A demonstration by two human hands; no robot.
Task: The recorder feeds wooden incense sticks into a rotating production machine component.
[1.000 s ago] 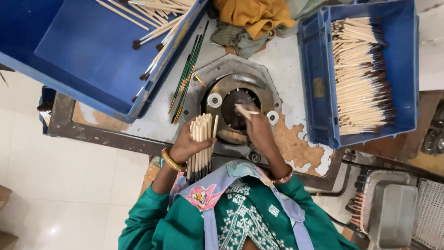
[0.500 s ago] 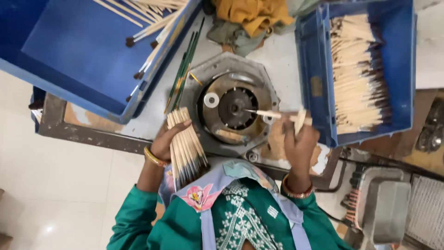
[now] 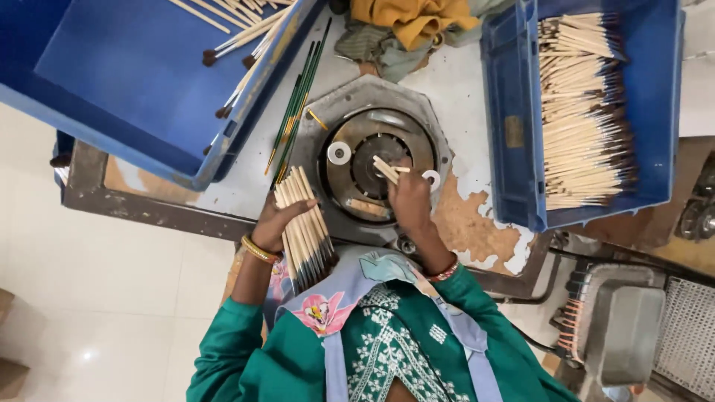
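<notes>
Over the round metal machine (image 3: 380,167) on the worn table (image 3: 462,97), a single wooden stick (image 3: 386,170) is pinched in the right hand (image 3: 410,197) and held at the hub, apparently so that one end can be worked. A fanned bundle of sticks (image 3: 304,227) is gripped in the left hand (image 3: 274,223) close by, seemingly as ready stock. The stick's far end is hidden by the fingers, and both blue crates (image 3: 514,179) are cut off at the frame.

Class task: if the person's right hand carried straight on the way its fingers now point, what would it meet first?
The right hand, holding pale wooden sticks, points up-picture at the round grey metal machine disc. It would probably meet the disc's dark centre first, though its height above the disc is unclear.
</notes>
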